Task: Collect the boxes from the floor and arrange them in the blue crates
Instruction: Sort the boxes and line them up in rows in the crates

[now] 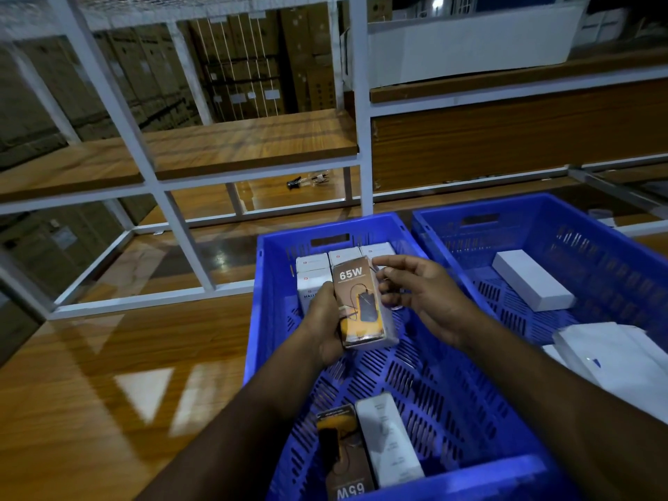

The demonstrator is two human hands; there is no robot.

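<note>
I am holding one brown and orange box marked 65W (359, 305) above the left blue crate (452, 403). My left hand (325, 327) is gripping its left edge and near end, fingers curled around it. My right hand (423, 294) is at its far right corner, thumb and forefinger closing on the corner, the other fingers loosely curled.

Two blue crates are sitting side by side; the right crate (578, 247) is cut off by the frame. At the left crate's far wall, white boxes (312, 263) are standing packed; I am counting at least five, some hidden behind my hands. At its near end are lying one more 65W box (341, 457) and one white box (388, 439). The right crate is holding one clear white box (531, 280) and blurred white ones (614, 359) I cannot count.
</note>
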